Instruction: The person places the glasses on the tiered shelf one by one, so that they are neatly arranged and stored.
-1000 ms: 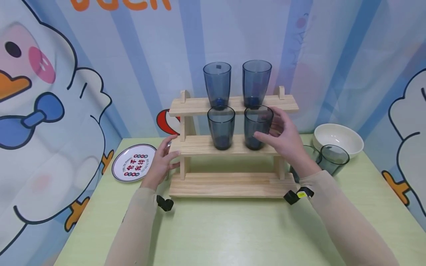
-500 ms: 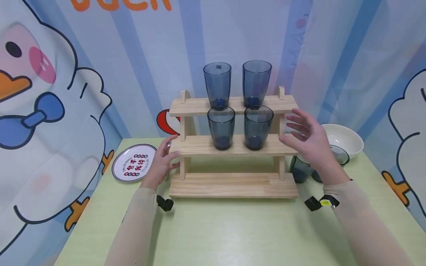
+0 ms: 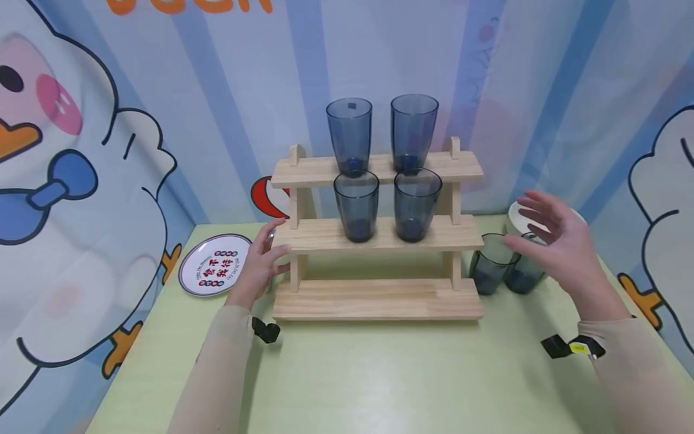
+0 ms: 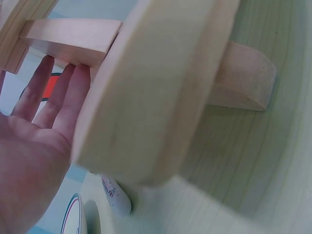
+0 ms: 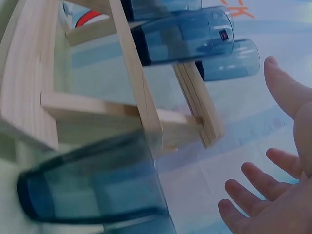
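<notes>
My left hand (image 3: pixel 259 265) grips the left end of a three-tier wooden shelf (image 3: pixel 374 307), thumb by the front of the middle board. In the left wrist view, its fingers (image 4: pixel 63 97) reach the upright beyond the board. Two blue-grey glasses (image 3: pixel 349 135) stand on the top board, and two more glasses (image 3: pixel 356 208) on the middle one. My right hand (image 3: pixel 564 247) holds nothing. It hovers with spread, slightly bent fingers above and beside two glasses (image 3: pixel 490 268) on the table to the right of the shelf, partly hiding one.
A white bowl (image 3: pixel 517 218) stands behind the right hand, mostly covered by it. Left of the shelf is a white plate (image 3: pixel 203 268) with red lettering. Behind the pale green table (image 3: pixel 379 374) hangs a cartoon-printed curtain (image 3: pixel 238 78).
My right hand has let go of the right glass on the middle board and moved right, over the table glasses. The left hand stays on the shelf. The head view has shifted slightly.
</notes>
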Tool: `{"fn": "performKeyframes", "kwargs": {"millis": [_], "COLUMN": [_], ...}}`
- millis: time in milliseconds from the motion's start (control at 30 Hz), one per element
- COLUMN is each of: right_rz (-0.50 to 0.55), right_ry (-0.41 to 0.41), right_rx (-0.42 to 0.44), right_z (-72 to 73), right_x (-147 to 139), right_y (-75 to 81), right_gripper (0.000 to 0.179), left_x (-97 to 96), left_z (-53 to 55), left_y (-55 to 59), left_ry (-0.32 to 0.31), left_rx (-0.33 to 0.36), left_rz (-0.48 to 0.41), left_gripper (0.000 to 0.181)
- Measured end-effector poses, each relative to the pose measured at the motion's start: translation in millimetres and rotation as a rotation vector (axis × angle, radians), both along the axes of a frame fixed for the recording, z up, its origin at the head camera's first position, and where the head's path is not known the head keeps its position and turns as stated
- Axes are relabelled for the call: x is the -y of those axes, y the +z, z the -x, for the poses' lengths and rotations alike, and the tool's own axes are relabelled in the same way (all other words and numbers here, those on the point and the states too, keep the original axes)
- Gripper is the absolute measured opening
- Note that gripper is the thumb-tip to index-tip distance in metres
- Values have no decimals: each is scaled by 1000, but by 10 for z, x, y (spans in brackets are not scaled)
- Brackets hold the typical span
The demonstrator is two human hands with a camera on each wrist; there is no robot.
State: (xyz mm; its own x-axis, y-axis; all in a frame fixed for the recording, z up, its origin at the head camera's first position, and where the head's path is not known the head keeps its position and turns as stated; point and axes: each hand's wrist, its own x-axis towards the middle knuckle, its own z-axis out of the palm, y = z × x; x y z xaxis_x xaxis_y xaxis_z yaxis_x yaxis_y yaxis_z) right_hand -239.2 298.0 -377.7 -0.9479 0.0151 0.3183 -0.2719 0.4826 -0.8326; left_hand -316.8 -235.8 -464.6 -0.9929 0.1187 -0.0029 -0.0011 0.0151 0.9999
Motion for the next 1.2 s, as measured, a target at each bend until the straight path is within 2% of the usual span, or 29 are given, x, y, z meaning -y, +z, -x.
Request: {"fn": "performKeyframes", "kwargs": {"millis": [333,533,700,1067,1200], "right_rz": [-28,-85,-110,-106,-97], "right_ry": [-72,-126,-134,-76,-67], "right_rx": [50,93,144,208,199], "right_z": [-173,-238,-230,-145,-124], "right_x": [-421,-567,-638,-736,-725], "right_y": [-127,-216,-316,-551,-622], "right_gripper": [87,88,93,97,96], "left_x": [9,10,9,3,6], "left_z": [2,1,10,-2,2], "left_y": [2,-7,-12,-10,-9], "left_ry": [1,0,-3,4,3], "left_rx": [-14,-16,-14,-11,-8], "left_rz": [11,16,14,21,19], "left_gripper": [67,67,67,62,62]}}
